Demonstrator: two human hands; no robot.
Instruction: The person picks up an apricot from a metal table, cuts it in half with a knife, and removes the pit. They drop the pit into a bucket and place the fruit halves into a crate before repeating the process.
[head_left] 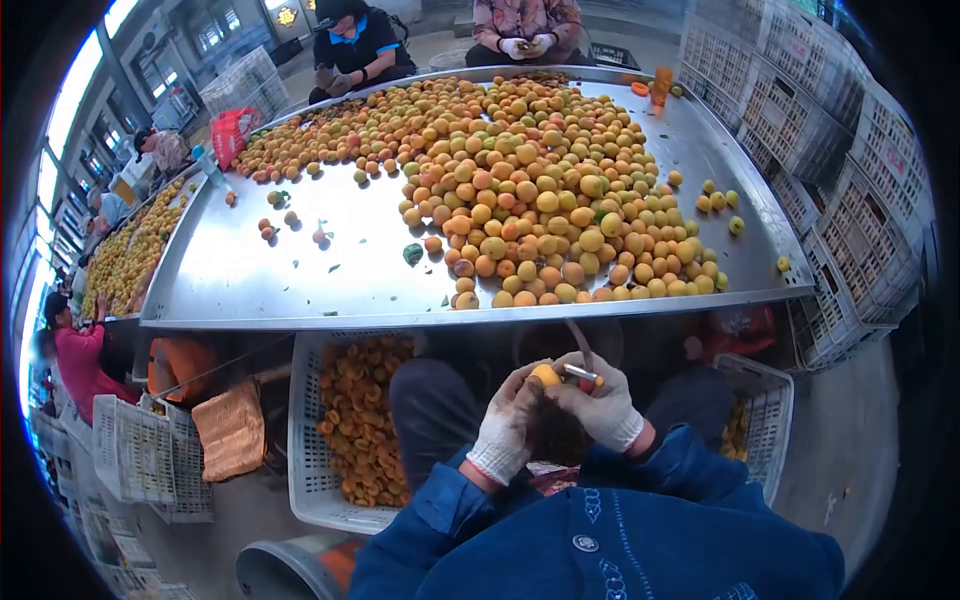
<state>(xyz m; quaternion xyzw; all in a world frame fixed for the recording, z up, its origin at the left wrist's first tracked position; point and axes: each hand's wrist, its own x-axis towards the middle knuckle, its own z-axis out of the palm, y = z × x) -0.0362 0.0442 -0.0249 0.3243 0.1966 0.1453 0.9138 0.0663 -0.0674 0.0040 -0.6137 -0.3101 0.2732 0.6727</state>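
Observation:
Above my lap, my left hand [507,420], in a white knit glove with dark, stained fingers, is closed around a yellow-orange apricot [546,375]. My right hand [602,408], gloved the same way, grips a small metal tool [582,373] with a reddish part, held against or very close to the fruit. The tool's exact kind cannot be made out. Both hands are almost touching, just below the front edge of a steel table [330,250]. A large heap of whole apricots [530,190] covers much of the table.
Left of my legs stands a white crate [303,450] of halved apricots; another crate [775,430] is at my right. A bucket [275,570] sits at lower left. Stacked crates [800,120] rise beyond the table's right side. Two gloved people [365,50] sit across the table.

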